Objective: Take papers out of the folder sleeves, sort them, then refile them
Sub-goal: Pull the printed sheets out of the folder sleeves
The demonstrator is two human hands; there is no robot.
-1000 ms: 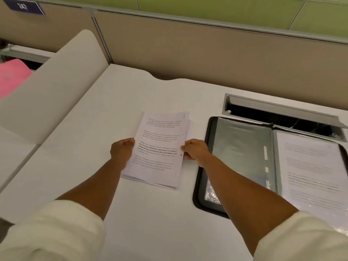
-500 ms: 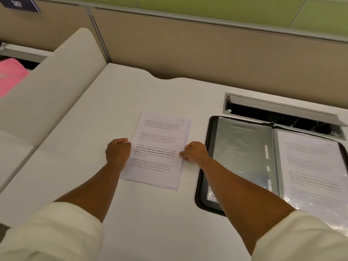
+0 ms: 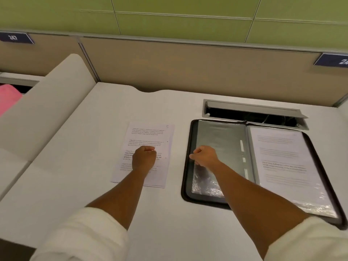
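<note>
Office cubicle, partition panels (image 3: 188,68), numbered plate (image 3: 14,37), desk (image 3: 94,129)

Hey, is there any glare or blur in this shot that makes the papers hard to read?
Head view: glare streaks the folder sleeves' crinkled plastic near the bottom edges; the paper stack's print is too small and soft to read; wide-angle distortion bends the desk edges.
</note>
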